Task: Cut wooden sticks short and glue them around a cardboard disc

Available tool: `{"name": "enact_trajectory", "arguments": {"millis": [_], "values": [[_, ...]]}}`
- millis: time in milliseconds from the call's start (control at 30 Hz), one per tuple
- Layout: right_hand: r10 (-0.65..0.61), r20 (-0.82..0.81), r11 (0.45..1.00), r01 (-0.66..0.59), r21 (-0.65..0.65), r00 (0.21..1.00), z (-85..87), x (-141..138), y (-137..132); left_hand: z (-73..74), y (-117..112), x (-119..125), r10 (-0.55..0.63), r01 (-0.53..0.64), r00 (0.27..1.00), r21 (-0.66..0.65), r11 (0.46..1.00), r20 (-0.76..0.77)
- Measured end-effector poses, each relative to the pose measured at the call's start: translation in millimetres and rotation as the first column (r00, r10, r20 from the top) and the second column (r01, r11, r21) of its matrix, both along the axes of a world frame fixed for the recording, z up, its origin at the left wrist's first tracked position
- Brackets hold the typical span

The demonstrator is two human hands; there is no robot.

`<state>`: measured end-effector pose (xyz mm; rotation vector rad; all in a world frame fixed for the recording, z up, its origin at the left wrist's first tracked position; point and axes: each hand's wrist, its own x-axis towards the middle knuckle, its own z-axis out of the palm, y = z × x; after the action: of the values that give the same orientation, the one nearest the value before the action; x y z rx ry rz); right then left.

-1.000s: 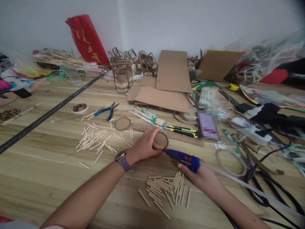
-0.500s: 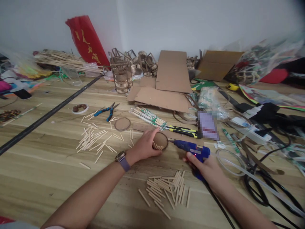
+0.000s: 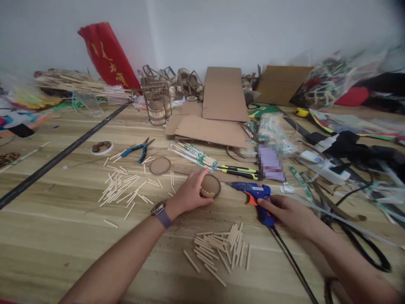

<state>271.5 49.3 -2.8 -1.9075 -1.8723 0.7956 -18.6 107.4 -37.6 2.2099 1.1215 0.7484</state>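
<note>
My left hand [image 3: 190, 192], with a watch on its wrist, grips a small round cardboard base [image 3: 211, 185] at its left side. Short wooden sticks stand along the base's near edge. In my right hand [image 3: 278, 207] is a blue hot glue gun [image 3: 257, 191] with an orange trigger, held by its handle. The nozzle points left toward the base, a little apart from it. One pile of cut wooden sticks [image 3: 221, 247] lies close in front of me. Another scatter of sticks [image 3: 118, 185] is left of my left hand, beside a second cardboard disc [image 3: 160, 166].
Blue pliers [image 3: 139, 150] and yellow-black cutters [image 3: 240, 171] lie beyond my hands. Cardboard sheets [image 3: 209, 130] and finished small stick baskets [image 3: 157, 112] stand at the back. The glue gun's black cord [image 3: 294, 261] runs toward me. Cables and a power strip [image 3: 322, 164] crowd the right.
My right hand has shifted back on the glue gun's handle, baring the orange trigger. The nozzle sits slightly farther from the base. My left hand keeps its grip; the view has shifted slightly.
</note>
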Motion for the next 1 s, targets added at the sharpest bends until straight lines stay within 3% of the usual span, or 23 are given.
{"name": "enact_trajectory", "arguments": {"millis": [67, 133, 167, 200, 300, 333, 400, 533, 800, 933, 1000], "values": [[-0.033, 0.378, 0.995, -0.005, 0.098, 0.925, 8.0, -6, -5, -1.0, 1, 0, -0.002, 0.002, 1.0, 0.002, 1.0, 0.0], [-0.048, 0.564, 0.981, -0.069, 0.184, 0.824, 18.0, -20, -12, -1.3, 1, 0, -0.004, 0.004, 1.0, -0.004, 1.0, -0.005], [0.022, 0.59, 0.963, -0.175, 0.203, 0.807, 22.4, -29, -17, -1.3, 1, 0, -0.005, 0.004, 1.0, -0.008, 1.0, -0.008], [0.171, 0.576, 0.925, -0.332, 0.187, 0.799, 25.6, -38, -21, -1.3, 1, 0, -0.004, 0.004, 1.0, -0.009, 1.0, -0.01], [0.603, 0.46, 0.696, -0.712, 0.096, 0.652, 25.5, -63, -30, -1.7, 1, 0, 0.001, -0.001, 1.0, 0.004, 1.0, -0.008], [0.658, 0.442, 0.643, -0.76, 0.091, 0.61, 22.6, -68, -33, -1.8, 1, 0, 0.0, 0.0, 1.0, 0.011, 1.0, -0.007], [0.69, 0.442, 0.607, -0.791, 0.078, 0.573, 15.0, -73, -35, -1.8, 1, 0, -0.005, 0.005, 1.0, 0.019, 1.0, -0.006], [0.68, 0.447, 0.613, -0.785, 0.088, 0.581, 5.9, -72, -36, -0.5, 0, 0, -0.011, 0.01, 1.0, 0.016, 1.0, 0.013], [0.656, 0.521, 0.605, -0.793, 0.071, 0.547, 12.4, -71, -31, -0.6, 1, 0, -0.002, 0.002, 1.0, 0.005, 1.0, 0.008], [0.679, 0.376, 0.644, -0.757, 0.108, 0.631, 23.8, -70, -29, 0.0, 0, 0, 0.004, -0.004, 1.0, -0.008, 1.0, -0.004], [0.662, 0.222, 0.701, -0.696, 0.153, 0.716, 30.5, -72, -24, 0.4, 0, 0, 0.004, -0.004, 1.0, -0.01, 1.0, -0.005]]}}
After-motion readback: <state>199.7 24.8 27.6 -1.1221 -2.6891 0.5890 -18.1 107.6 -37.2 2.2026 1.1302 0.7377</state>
